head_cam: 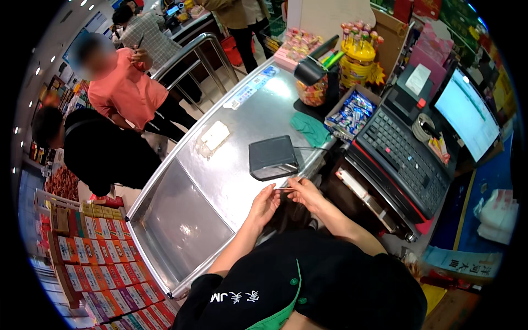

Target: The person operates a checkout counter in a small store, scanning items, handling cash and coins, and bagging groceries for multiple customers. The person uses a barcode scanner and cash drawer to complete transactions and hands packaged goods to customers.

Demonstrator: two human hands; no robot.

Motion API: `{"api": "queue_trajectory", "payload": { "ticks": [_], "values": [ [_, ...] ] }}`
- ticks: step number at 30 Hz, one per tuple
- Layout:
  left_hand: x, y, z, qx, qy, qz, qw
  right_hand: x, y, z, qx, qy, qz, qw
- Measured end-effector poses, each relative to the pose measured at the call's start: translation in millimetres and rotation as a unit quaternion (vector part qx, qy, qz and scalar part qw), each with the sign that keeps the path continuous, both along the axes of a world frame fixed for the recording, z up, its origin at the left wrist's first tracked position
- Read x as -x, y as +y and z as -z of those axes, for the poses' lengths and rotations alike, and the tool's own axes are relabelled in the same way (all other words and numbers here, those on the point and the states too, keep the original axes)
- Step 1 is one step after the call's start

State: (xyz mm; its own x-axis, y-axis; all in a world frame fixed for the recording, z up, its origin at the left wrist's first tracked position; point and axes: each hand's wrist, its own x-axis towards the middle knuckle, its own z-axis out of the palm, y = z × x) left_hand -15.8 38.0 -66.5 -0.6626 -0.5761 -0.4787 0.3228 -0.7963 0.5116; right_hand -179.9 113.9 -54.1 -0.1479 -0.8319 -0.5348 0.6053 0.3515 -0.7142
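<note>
My left hand [265,204] and my right hand [306,194] meet at the near edge of the metal checkout counter [231,165]. Pinched between their fingertips is a thin, flat strip [284,189], seen almost edge-on; whether it is paper or a card I cannot tell. Just beyond my fingers sits a black box-shaped countertop barcode scanner [272,155], its glassy window towards me. A cable runs from its right side. Further right, a crumpled green cloth [310,128] lies on the counter.
To the right stand a black checkout keyboard [406,152], a lit monitor [468,113] and a box of blue-wrapped sweets [352,111]. A lollipop tub [358,57] is behind them. Across the counter are a person in a coral shirt [128,90] and one in black [107,152]. Boxed goods [107,264] fill a left rack.
</note>
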Motion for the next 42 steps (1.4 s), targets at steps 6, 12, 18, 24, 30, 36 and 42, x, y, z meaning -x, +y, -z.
{"api": "queue_trajectory", "payload": {
  "ticks": [6,12,18,24,30,36,42],
  "values": [
    [10,-14,21,-0.031,-0.041,0.051,0.997,-1,-2,16,-0.047,-0.057,0.051,0.996],
    [8,-6,-21,0.016,0.026,0.105,0.994,-1,16,-20,0.047,0.052,0.122,0.99],
    [8,7,-118,0.21,0.076,0.128,0.966,-3,39,-105,0.269,0.201,0.092,0.937],
    [3,5,-143,0.39,0.026,0.206,0.897,-10,60,-138,0.252,0.429,0.028,0.867],
    [-1,9,-125,0.479,-0.021,0.226,0.848,-24,60,-135,0.202,0.547,-0.004,0.812],
    [-27,4,-113,0.471,-0.033,0.186,0.861,-38,38,-126,0.227,0.581,-0.087,0.777],
    [-42,-3,-112,0.4,-0.043,0.019,0.915,-29,-16,-135,0.256,0.614,-0.089,0.741]
  ]
}}
